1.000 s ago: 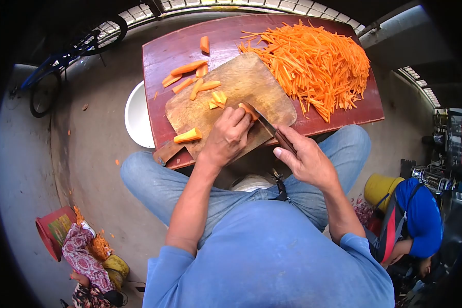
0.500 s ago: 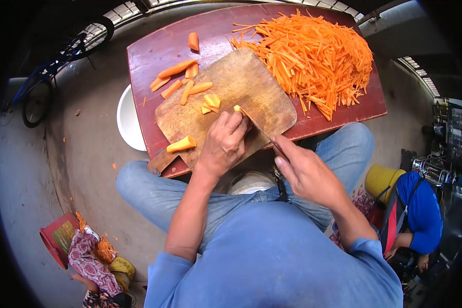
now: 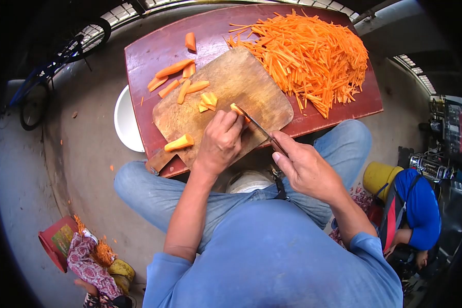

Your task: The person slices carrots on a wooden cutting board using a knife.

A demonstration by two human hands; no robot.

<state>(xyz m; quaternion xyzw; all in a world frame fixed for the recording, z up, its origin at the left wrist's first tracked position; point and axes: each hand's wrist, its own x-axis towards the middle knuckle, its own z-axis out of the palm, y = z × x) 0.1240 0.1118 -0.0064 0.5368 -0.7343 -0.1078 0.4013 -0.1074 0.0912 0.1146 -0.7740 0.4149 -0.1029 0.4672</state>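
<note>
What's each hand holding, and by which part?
Right hand: knife, by its handle. Left hand: carrot piece, far end showing; exact grip spot hidden.

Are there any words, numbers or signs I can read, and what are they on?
None can be read.
Yellowish label on the red plastic bucket: too small and blurred.
Brown wooden chopping board and dark-bladed knife: no writing visible.

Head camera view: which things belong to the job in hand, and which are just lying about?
Likely the job: knife in right hand, carrot piece in left hand, cutting board, carrot strips, red table.

Likely just about: bicycle, yellow bucket at right.
</note>
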